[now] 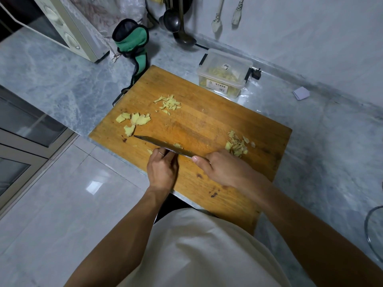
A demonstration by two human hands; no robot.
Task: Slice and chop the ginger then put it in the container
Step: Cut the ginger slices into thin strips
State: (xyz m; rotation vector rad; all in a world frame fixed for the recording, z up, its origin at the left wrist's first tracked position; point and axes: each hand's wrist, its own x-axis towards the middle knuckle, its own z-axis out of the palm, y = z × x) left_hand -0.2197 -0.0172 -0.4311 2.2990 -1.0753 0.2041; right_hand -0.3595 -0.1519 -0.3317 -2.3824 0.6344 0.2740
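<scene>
A wooden cutting board (207, 121) lies on the marble counter. Flat ginger slices (134, 121) sit at its left, finely chopped ginger (170, 103) near the top middle, and another cut pile (237, 145) at the right. My right hand (223, 168) grips the handle of a knife (161, 145), whose blade lies across the board's near side with a ginger bit stuck on it. My left hand (162, 168) rests its fingers against the blade's near side. Beyond the board's far corner stands a clear plastic container (224, 72) with ginger inside.
A microwave (62, 27) stands at the back left, with a green oven mitt (132, 41) beside it. Ladles (176, 21) hang against the wall. There is a small card (301, 93) on the counter at the right and a glass lid rim (371, 230) at the right edge.
</scene>
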